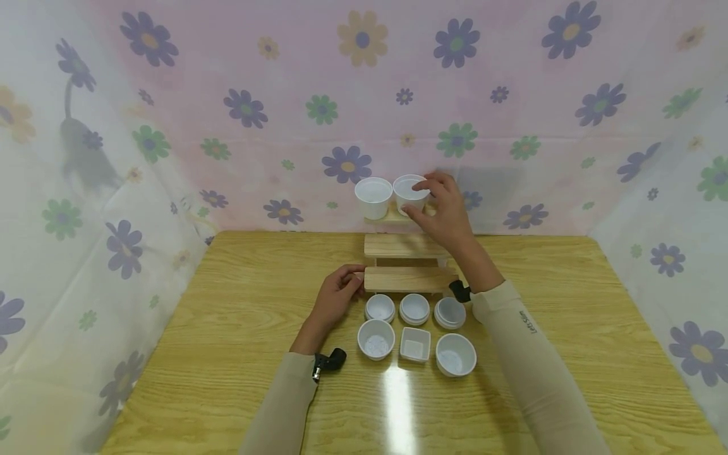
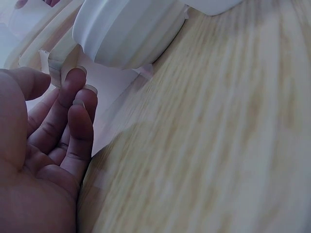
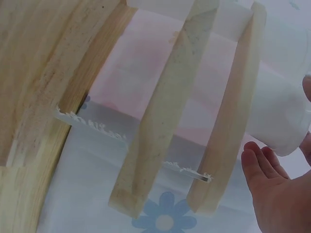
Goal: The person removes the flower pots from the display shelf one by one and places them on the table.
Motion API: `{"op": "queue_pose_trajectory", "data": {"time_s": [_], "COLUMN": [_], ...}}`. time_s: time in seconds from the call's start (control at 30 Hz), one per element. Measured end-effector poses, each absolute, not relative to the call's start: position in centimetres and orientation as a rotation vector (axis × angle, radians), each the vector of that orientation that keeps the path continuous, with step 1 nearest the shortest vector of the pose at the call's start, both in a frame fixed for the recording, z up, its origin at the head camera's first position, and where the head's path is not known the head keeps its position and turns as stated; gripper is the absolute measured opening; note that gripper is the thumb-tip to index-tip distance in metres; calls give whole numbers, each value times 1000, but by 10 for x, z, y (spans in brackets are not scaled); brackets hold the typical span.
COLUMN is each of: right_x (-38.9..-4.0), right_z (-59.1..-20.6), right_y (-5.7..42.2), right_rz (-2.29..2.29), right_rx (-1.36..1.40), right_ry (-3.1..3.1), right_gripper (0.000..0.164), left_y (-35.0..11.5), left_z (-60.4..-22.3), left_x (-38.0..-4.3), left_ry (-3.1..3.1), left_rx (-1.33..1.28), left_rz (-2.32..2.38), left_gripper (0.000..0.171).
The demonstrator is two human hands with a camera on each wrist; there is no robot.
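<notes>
A tiered wooden stand [image 1: 411,278] stands in the middle of the table in the head view. My left hand [image 1: 337,294] is at the left end of its lowest board, thumb and fingertips around the board's end [image 2: 62,63] in the left wrist view. Up on the top tier, my right hand [image 1: 446,208] holds a white cup [image 1: 405,199] between thumb and fingers. The right wrist view shows this cup [image 3: 277,111] from below, beside the stand's boards [image 3: 165,104]. Left of it on the same tier is a second white cup [image 1: 373,201].
Before the stand, a row of white round bowls [image 1: 414,309] stands close to its lowest board. In front of them are two larger round bowls [image 1: 456,355] and a small square dish [image 1: 415,345]. A flowered cloth [image 1: 284,114] hangs behind the table [image 1: 239,379].
</notes>
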State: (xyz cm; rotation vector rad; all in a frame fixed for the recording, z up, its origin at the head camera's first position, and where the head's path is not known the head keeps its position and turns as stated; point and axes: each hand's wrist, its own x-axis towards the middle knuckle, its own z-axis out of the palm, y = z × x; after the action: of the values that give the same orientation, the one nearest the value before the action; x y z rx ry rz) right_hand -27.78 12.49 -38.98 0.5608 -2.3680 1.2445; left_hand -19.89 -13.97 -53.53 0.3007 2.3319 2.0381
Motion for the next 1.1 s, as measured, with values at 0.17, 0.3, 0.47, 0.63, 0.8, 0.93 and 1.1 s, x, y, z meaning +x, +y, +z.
{"op": "queue_pose_trajectory", "data": {"time_s": [0.17,0.3,0.47,0.63,0.8,0.93,1.1], "right_x": [-278,-277,-273,-265,-254,-244,-228], "right_z": [-392,-395,-396,-395,-393,-392,-388], "right_y": [126,128,131,134,139,142,145], "right_rz": [1266,1298,1313,1333,1354,1350,1346], "right_rx": [529,494,476,446,426,435,450], "right_ry": [-2370,-2360,-2339,-2315,-2278,-2246,-2225], "right_gripper": [29,29,30,29,27,27,27], "left_y": [-138,-138,-138,-139,-140,-140,-139], "left_z": [-535,-535,-534,-533,-532,-533,-533], "left_x": [-200,-200,-200,-198,-196,-196,-197], "left_ry": [2317,2313,2321,2342,2336,2338,2348], "left_rx": [297,300,293,313,316,302,295], "left_rz": [2041,2040,2030,2022,2016,2017,2019], "left_gripper": [27,28,27,27,26,25,25]}}
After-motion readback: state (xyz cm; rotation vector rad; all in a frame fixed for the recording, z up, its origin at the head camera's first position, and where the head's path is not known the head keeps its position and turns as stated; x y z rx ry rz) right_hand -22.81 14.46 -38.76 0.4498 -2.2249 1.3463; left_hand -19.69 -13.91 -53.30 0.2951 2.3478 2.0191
